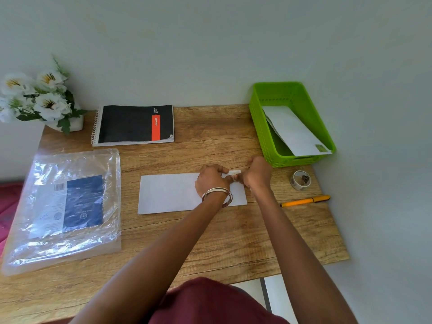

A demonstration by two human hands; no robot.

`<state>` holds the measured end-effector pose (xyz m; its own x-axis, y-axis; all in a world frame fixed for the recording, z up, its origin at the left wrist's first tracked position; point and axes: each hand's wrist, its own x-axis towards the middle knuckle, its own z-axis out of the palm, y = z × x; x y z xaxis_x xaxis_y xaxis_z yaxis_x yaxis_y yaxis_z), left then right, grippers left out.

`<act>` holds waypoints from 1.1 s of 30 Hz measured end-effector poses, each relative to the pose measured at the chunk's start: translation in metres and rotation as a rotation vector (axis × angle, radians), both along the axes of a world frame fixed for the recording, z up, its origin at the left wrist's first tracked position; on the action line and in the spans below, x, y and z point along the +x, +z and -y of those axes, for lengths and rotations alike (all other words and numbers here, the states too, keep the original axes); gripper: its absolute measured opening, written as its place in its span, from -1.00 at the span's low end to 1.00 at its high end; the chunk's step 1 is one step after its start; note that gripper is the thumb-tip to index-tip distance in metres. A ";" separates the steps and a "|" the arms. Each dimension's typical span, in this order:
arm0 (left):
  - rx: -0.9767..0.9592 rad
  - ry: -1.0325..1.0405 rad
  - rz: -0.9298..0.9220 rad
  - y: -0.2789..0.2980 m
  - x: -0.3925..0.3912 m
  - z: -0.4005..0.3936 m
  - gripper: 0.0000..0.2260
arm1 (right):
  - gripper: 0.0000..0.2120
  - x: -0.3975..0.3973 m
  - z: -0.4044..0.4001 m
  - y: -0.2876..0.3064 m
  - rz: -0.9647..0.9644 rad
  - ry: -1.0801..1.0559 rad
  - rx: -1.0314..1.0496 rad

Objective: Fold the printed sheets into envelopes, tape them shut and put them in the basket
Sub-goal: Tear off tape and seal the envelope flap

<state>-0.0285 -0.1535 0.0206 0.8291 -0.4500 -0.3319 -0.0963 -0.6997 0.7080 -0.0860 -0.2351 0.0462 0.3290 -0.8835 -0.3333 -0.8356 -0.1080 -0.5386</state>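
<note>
While both hands meet over the far right corner of the folded sheet (170, 194), I count one short strip of tape (234, 172) stretched between them at the sheet's far edge. My left hand (211, 180), with two bangles (218, 194) at the wrist, has its grip pinched together on the strip's left end, thumb on top. My right hand (256, 175) has its grip closed on the right end, fingertips meeting the left hand's; how much of the strip already sticks to the paper I cannot tell.

That sheet is the only one lying flat on the tabletop (222, 242), folded into a long white rectangle near the middle. One green basket (259, 122) stands at the far right corner, and I see one finished white envelope (292, 130) leaning inside it, its near end resting on the basket's front rim; a second one beneath it I cannot make out for certain.

Just right of my hands sits one roll of clear tape (300, 180), and nearer to me one yellow pen (305, 201). On the left lies one clear plastic packet (67, 206) with a blue label. Behind it are one black spiral notebook (134, 125) and one pot of white flowers (38, 97).
</note>
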 end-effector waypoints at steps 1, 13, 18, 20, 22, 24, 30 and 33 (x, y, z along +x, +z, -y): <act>0.003 -0.001 -0.001 0.000 0.000 0.000 -0.84 | -0.47 0.000 0.001 -0.001 -0.013 0.013 -0.014; 0.027 0.012 0.013 -0.001 0.000 0.002 -0.81 | -0.35 -0.002 0.006 -0.016 0.059 -0.033 -0.014; 0.026 0.021 0.024 -0.003 0.000 0.002 -0.81 | -0.32 -0.008 0.008 -0.016 0.138 0.004 -0.004; 0.028 0.018 0.037 -0.003 -0.002 0.002 -0.85 | -0.27 -0.013 0.008 -0.017 0.165 0.040 0.035; 0.028 0.011 0.044 -0.004 -0.003 0.002 -0.89 | -0.22 -0.018 0.009 -0.020 0.169 0.096 0.065; 0.030 0.000 0.048 -0.004 -0.003 0.002 -0.92 | -0.19 -0.022 0.011 -0.020 0.160 0.156 0.075; 0.001 -0.068 0.028 -0.004 0.000 -0.002 -0.89 | -0.21 -0.018 0.017 -0.020 0.223 0.067 0.168; -0.028 -0.134 0.018 -0.006 0.005 -0.007 -0.83 | -0.30 -0.011 0.010 -0.020 0.184 0.024 0.049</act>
